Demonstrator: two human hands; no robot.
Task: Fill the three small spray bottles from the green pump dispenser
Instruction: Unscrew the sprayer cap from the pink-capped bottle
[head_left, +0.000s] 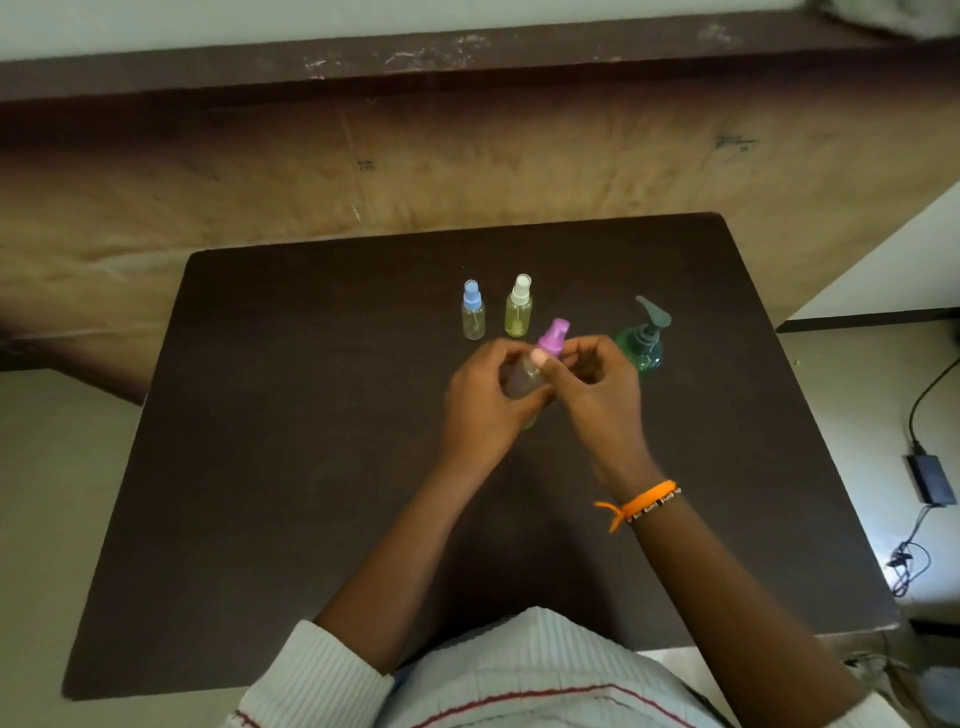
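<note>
A small spray bottle with a purple cap (551, 338) is held above the middle of the dark table (291, 467). My left hand (485, 402) grips its clear body, and my right hand (592, 387) pinches it at the purple cap. Behind them stand a spray bottle with a blue cap (473, 310) and a yellowish spray bottle with a white cap (519, 306), both upright. The green pump dispenser (643, 338) stands just right of my right hand, its spout pointing away to the left.
A brown wooden panel (467, 166) rises beyond the table's far edge. On the floor at the right lie a black power adapter (931, 480) and its cables (906, 564).
</note>
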